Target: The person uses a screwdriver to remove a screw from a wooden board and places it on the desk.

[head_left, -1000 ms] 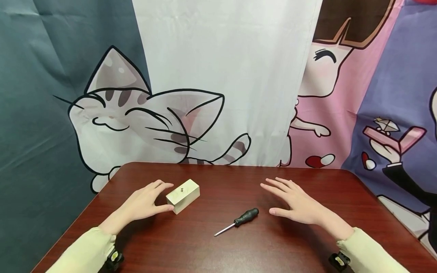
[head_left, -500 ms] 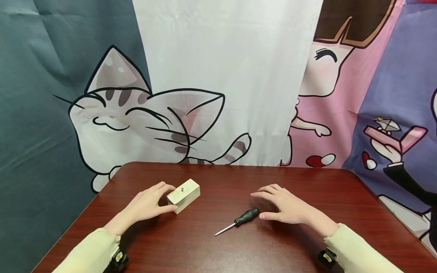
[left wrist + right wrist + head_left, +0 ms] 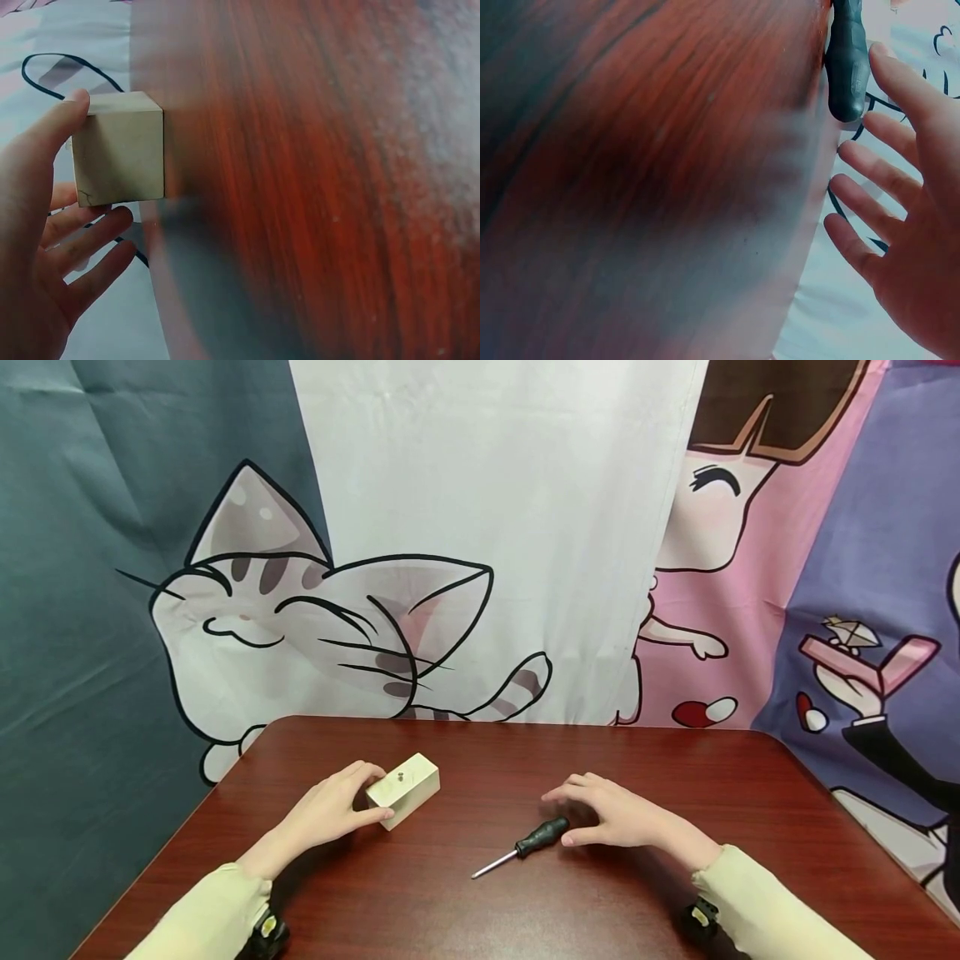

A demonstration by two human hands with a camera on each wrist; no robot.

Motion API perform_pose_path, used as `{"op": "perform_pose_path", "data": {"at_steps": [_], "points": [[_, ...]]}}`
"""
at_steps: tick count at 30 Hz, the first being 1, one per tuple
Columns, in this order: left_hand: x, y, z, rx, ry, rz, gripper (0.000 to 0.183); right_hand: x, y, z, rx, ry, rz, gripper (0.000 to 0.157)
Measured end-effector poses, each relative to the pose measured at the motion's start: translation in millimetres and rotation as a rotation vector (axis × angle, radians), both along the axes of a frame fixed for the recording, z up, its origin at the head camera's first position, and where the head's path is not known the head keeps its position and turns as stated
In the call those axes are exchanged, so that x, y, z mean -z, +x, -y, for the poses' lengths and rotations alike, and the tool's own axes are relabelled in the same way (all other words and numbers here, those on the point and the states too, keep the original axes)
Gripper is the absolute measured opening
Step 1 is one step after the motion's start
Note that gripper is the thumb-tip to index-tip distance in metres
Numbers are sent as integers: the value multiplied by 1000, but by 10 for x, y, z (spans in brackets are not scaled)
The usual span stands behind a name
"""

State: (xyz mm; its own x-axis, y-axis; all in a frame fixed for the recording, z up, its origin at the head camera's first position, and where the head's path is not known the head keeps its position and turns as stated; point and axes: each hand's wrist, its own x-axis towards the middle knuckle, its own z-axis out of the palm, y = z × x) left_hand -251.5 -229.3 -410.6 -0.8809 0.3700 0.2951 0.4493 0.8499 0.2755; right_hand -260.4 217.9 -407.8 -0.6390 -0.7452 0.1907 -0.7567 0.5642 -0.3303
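A pale wooden block (image 3: pixel 405 789) with small holes in its top lies on the table, left of the middle. My left hand (image 3: pixel 330 806) holds its near left end between thumb and fingers; in the left wrist view the thumb lies on one side of the block (image 3: pixel 121 156) and fingertips touch the opposite side. A screwdriver with a dark green handle (image 3: pixel 542 837) lies to the right, its metal tip pointing toward the lower left. Close by the handle end, my right hand (image 3: pixel 618 814) hovers with loosely bent fingers. In the right wrist view a gap shows between these fingers and the handle (image 3: pixel 847 67).
Both things lie on a reddish-brown wooden table (image 3: pixel 480 918) with rounded far corners. Behind it hangs a cloth backdrop (image 3: pixel 495 477) printed with a cartoon cat and figures. Each wrist wears a small black device.
My right hand has moved left and lower to the screwdriver handle, its fingers bending more. My left hand has shifted slightly right, its thumb further along the block. Block and screwdriver have stayed put.
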Motion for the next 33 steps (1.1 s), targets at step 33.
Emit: {"op": "perform_pose_path", "data": {"at_steps": [33], "points": [[18,-33,48,75,144,71,50,121,-39,130,-42,-30,43,19]]}}
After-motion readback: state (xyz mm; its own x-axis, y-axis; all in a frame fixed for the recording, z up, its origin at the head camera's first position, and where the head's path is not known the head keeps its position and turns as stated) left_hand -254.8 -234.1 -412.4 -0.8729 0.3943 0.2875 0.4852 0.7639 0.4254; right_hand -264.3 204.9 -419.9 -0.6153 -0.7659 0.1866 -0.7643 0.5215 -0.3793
